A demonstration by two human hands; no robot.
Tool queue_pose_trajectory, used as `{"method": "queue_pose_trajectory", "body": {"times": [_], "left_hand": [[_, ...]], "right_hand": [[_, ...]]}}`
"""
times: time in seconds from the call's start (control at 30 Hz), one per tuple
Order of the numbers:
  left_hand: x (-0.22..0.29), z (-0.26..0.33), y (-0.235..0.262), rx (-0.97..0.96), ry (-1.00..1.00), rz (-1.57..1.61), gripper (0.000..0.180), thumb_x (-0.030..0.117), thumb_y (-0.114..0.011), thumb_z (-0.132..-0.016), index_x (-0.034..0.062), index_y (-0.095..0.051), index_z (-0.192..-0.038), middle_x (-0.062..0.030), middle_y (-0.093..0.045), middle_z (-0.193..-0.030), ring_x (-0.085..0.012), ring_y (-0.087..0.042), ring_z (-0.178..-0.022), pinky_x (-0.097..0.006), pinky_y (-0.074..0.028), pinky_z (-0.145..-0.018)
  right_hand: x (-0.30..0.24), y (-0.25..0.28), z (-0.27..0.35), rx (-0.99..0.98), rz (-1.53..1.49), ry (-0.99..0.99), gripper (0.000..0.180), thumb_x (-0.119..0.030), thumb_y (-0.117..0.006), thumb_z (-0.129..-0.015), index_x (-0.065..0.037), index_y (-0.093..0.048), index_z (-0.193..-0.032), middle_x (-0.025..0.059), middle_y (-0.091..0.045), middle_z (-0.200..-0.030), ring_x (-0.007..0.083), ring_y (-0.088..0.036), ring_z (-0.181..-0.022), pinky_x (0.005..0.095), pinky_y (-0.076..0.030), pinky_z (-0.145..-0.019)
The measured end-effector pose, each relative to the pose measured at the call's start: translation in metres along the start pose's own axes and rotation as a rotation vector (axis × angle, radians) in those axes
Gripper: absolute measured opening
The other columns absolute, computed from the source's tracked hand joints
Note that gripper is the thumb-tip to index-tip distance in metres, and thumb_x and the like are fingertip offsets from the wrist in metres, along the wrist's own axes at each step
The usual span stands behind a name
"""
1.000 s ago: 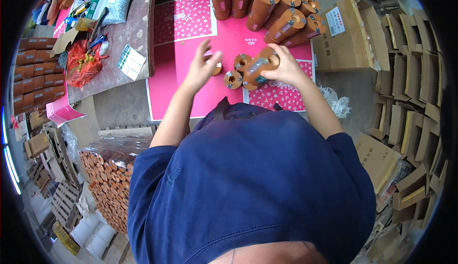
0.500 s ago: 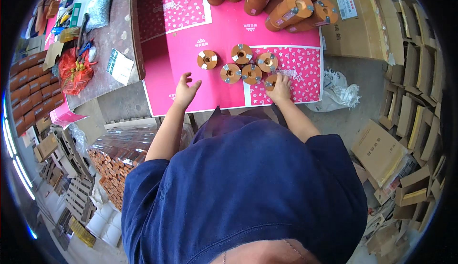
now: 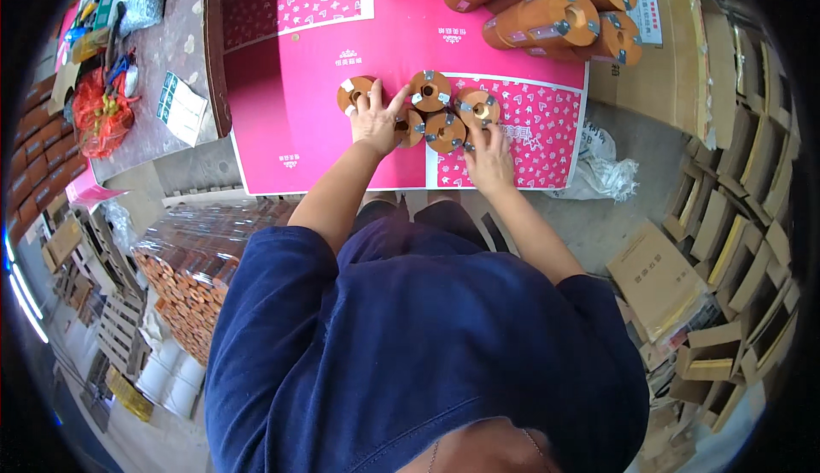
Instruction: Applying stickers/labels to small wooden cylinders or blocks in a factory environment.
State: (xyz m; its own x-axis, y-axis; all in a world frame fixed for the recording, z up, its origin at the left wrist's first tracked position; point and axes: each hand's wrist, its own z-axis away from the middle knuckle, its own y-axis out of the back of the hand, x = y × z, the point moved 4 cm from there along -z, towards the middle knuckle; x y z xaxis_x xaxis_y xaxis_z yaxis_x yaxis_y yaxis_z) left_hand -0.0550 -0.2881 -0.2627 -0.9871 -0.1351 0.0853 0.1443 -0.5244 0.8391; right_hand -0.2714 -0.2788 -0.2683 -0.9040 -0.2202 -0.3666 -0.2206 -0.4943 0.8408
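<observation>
A large pink printed cardboard sheet [image 3: 342, 123] is lying flat across the worktable [image 3: 171, 123], taking up most of the surface ahead of the person. At its far edge, long orange cardboard tubes [image 3: 547, 11] are lying in a stack, their ends facing the camera. To the right, flattened brown cartons [image 3: 658, 281] and folded box pieces are standing in rows on the floor. Below the table on the left, a clear-wrapped bundle of small orange tubes [image 3: 192, 268] is sitting.

Near the middle of the pink sheet, five short orange tube sections [image 3: 436, 114] are standing on end in a tight cluster, touching one another, each with a hole in its centre. The left hand [image 3: 374, 123] is resting on the cluster's left side, fingers spread apart over the leftmost pieces, not clamped around any one. The right hand [image 3: 489, 158] is pressing at the cluster's lower right, fingers slightly apart, fingertips touching the nearest piece.
</observation>
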Motion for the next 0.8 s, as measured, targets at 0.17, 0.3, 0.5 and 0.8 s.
{"method": "queue_pose_trajectory", "body": {"times": [0.17,0.3,0.5,0.8], "left_hand": [[0.005,0.001,-0.009,0.011,0.069,-0.105,0.086,0.034,-0.069,-0.062,0.0421,-0.017,-0.130,-0.0119,-0.021,-0.133,-0.0353,-0.034,-0.110,-0.049,-0.038,-0.082],[0.011,-0.005,-0.012,-0.002,0.080,-0.114,0.085,0.037,-0.066,-0.065,0.0465,-0.013,-0.130,-0.0124,-0.018,-0.135,-0.0418,-0.035,-0.108,-0.053,-0.036,-0.083],[0.013,-0.010,-0.017,0.102,-0.019,-0.087,0.071,0.040,-0.061,-0.068,0.0527,-0.021,-0.125,-0.0142,-0.027,-0.131,-0.0485,-0.032,-0.109,-0.058,-0.029,-0.087],[0.011,-0.005,-0.012,0.005,0.168,0.211,0.055,0.036,-0.062,-0.069,0.0341,-0.040,-0.118,-0.0138,-0.035,-0.125,-0.0448,-0.028,-0.115,-0.059,-0.024,-0.091]], "right_hand": [[-0.016,-0.009,-0.014,-0.329,0.485,0.128,0.065,-0.016,-0.056,-0.074,-0.039,-0.029,-0.128,0.0139,-0.015,-0.137,0.0396,-0.036,-0.105,0.0501,-0.033,-0.085],[-0.015,-0.014,-0.020,-0.462,0.597,0.191,0.063,-0.017,-0.052,-0.077,-0.043,-0.025,-0.128,0.0113,-0.008,-0.140,0.0441,-0.034,-0.107,0.0535,-0.034,-0.084],[-0.005,-0.017,-0.030,-0.443,0.500,0.226,0.054,-0.012,-0.049,-0.078,-0.040,-0.036,-0.123,0.0067,-0.010,-0.139,0.0454,-0.038,-0.103,0.0524,-0.038,-0.083],[0.010,-0.024,-0.035,-0.214,0.290,0.483,0.059,0.002,-0.047,-0.075,-0.034,-0.043,-0.121,0.0229,-0.015,-0.135,0.0405,-0.042,-0.109,0.0393,-0.045,-0.080]]}}
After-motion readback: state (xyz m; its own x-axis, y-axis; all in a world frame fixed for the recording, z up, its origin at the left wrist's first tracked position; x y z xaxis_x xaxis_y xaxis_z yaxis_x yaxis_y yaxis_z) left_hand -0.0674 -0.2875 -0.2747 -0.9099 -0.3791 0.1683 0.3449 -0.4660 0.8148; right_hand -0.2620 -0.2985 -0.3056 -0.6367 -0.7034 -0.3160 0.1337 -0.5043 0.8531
